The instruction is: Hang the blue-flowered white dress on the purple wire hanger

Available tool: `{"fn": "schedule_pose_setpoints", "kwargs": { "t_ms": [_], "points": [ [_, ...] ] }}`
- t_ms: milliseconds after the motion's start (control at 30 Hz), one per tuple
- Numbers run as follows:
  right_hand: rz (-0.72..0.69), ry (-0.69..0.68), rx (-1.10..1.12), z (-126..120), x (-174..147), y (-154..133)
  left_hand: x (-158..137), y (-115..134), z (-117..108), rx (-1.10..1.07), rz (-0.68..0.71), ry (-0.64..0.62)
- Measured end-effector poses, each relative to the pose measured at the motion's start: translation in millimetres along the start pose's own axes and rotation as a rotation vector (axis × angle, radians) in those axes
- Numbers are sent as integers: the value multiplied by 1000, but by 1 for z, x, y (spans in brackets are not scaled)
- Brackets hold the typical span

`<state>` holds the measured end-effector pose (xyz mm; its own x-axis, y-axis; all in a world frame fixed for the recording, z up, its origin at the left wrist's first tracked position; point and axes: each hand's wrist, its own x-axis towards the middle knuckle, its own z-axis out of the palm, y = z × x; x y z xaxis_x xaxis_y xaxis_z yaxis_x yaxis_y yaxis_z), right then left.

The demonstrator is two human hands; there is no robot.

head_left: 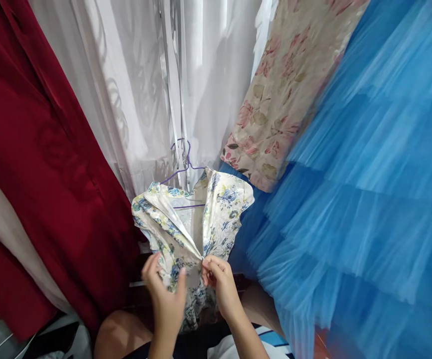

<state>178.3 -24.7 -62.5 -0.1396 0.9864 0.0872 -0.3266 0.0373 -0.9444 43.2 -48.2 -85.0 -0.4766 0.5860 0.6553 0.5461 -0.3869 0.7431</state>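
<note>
A white dress with blue and yellow flowers [223,219] hangs on a purple wire hanger [189,155] in front of me. Its neck opening gapes in a V shape, and the hanger's lower bar shows inside. At the bottom of the V, my right hand [217,279] pinches the dress's edge between thumb and fingers. Over the left side of the dress, my left hand [165,286] is open with thumb and fingers apart, a little blurred. Whether its fingertips touch the cloth, I cannot tell.
Dark red cloth [59,149] hangs on the left. White curtains [133,75] and white metal rods [174,89] stand behind the hanger. At the right hang a beige pink-flowered garment [271,109] and a tiered blue tulle dress [358,199]. My knees are below.
</note>
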Motion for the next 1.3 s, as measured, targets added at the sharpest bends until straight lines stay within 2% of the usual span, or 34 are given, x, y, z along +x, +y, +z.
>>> {"fn": "schedule_pose_setpoints", "kwargs": {
  "t_ms": [100, 167, 300, 400, 533, 700, 767, 867, 967, 1033, 1100, 1167, 1233, 1300],
  "points": [
    [18, -48, 9, -1, -7, -6, -11, 11, 22, -65, -28, -308],
    [53, -56, -3, -4, -5, -12, -12, 18, 33, -105, -23, -379],
    [64, 16, 22, -13, 17, -34, -2, 27, 40, -101, 94, -516],
    [39, 33, 10, -14, 52, -62, 6, 26, 39, 68, 191, -656],
    [37, -36, -19, 0, 106, -110, 16, 18, 33, 342, 285, -814],
    [-3, -43, -152, 25, 153, -150, 24, 11, 23, 552, 251, -963],
    [-83, -25, -254, 29, 159, -157, 29, 10, 19, 531, 233, -979],
    [-334, -31, -500, 29, 155, -162, 50, 15, 15, 359, 209, -935],
    [-638, -2, -890, 22, 145, -165, 94, 35, 17, 136, 176, -712],
    [-765, 6, -1130, 17, 138, -165, 132, 54, 24, 20, 204, -531],
    [-832, -11, -1266, 12, 134, -161, 168, 70, 34, -9, 298, -463],
    [-854, -11, -1291, 7, 130, -152, 192, 79, 47, 23, 384, -533],
    [-845, 34, -1250, 4, 128, -138, 201, 83, 59, 55, 453, -582],
    [-828, 98, -1191, 3, 129, -123, 199, 85, 68, 51, 481, -531]
  ]
}}
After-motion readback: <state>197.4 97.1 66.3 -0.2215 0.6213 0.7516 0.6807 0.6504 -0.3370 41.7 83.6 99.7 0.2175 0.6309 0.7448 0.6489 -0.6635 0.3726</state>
